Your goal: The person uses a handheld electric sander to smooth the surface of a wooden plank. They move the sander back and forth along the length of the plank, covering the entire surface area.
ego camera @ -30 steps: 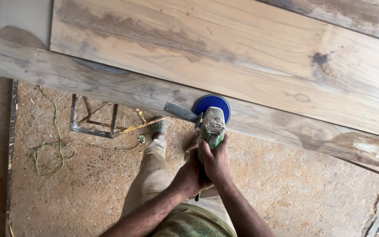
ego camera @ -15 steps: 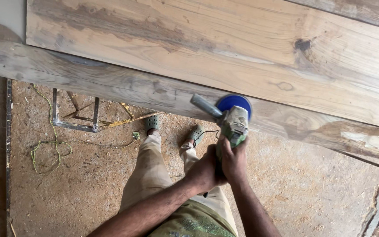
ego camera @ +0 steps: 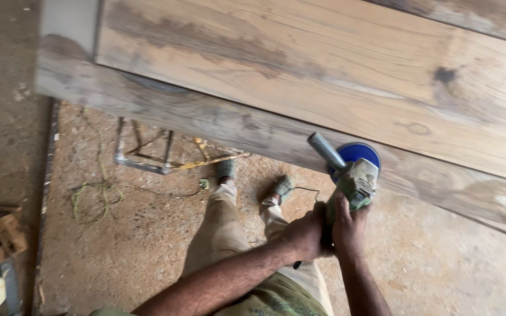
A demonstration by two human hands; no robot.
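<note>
Slid rightward along the plank since before. Both hands, left and right, side by side, clamped round the grinder; disc just ahead, on the plank's near edge, running left-right.

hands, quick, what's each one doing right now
Left hand: closed on the rear of the grinder.
Right hand: closed on the grinder body.
</note>
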